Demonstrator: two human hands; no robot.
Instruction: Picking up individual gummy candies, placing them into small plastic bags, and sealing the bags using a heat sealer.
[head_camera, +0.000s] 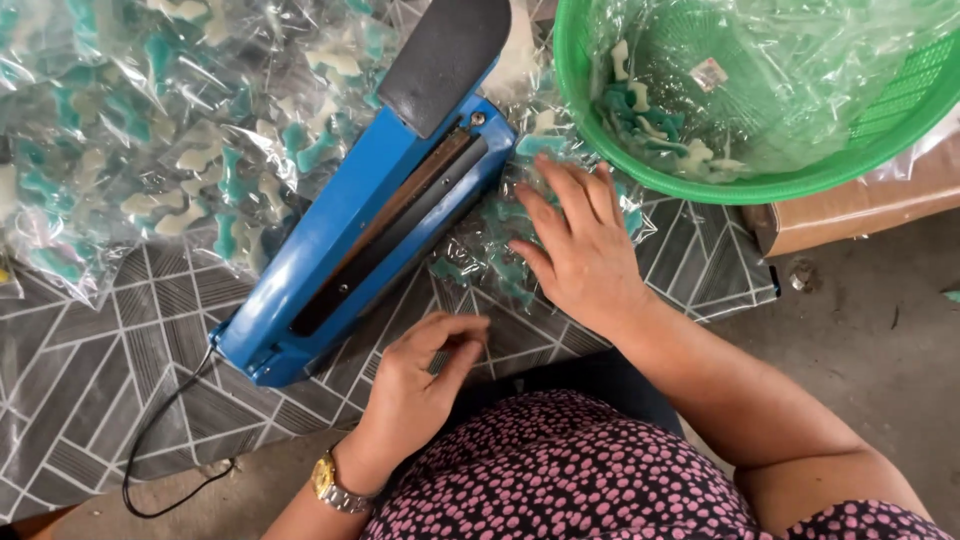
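Left hand (425, 375) near clear bag (500, 235), lying crosswise beside blue sealer (350, 235).

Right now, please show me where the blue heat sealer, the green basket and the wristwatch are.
blue heat sealer (330, 250), head view, on its blue body.
green basket (700, 183), head view, on its front rim.
wristwatch (325, 478), head view, on its gold dial.

Dark pink-dotted top (560, 470), gold wristwatch (330, 485), bare forearms.
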